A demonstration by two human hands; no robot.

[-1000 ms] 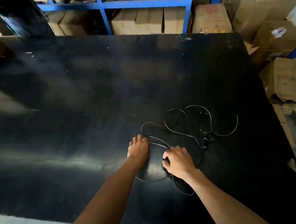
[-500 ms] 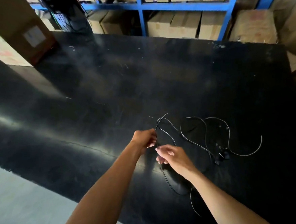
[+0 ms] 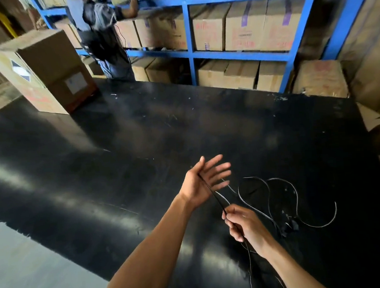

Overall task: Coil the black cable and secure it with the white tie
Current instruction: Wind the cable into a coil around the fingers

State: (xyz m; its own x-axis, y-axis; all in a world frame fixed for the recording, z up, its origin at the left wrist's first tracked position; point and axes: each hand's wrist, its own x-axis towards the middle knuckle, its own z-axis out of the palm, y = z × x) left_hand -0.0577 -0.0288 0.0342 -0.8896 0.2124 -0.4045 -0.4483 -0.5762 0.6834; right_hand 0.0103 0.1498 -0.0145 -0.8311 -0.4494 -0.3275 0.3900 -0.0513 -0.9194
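Head view: a black cable (image 3: pixel 269 194) is seen lying in loose loops on a black table (image 3: pixel 139 147), at its near right. The left hand (image 3: pixel 203 183) is held open, fingers spread, with the cable laid across its palm. The cable is pinched in the closed right hand (image 3: pixel 244 225). The white tie cannot be made out.

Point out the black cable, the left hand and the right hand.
black cable (image 3: pixel 267 190): head view, loose loop lying on the table.
left hand (image 3: pixel 201 184): head view, open palm.
right hand (image 3: pixel 244 224): head view, knuckles closed around the cable.
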